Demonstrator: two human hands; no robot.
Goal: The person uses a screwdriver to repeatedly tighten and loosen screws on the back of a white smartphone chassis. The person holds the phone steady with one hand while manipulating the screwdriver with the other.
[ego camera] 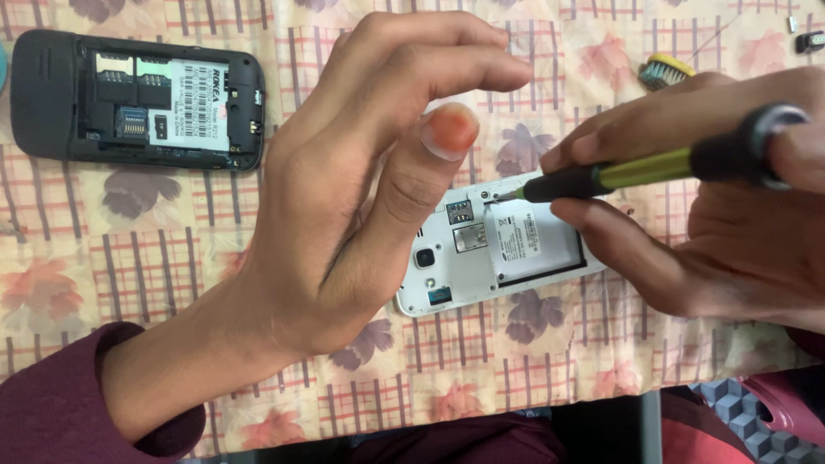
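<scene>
- The white phone (481,258) lies back-up and coverless on the floral tablecloth (172,275), its long axis roughly left-right, slightly tilted; its open battery bay holds a labelled battery.
- The right hand (713,215) grips a screwdriver (636,170), tip pointing left onto the phone's upper edge.
- The left hand (361,198) hovers beside it, fingers loosely curled, empty.
- A black phone (137,99), also opened, lies well apart at upper left.

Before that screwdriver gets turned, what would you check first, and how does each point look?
1. Tip of the black and yellow-green screwdriver on a screw of the white phone with its back cover off: cannot tell, too small.
2. Right hand gripping the handle: ok.
3. Left hand steadying the white phone: not ok, lifted, fingers spread.
4. White phone flat on the floral checked cloth: ok.
5. Black opened phone apart: ok.
</scene>
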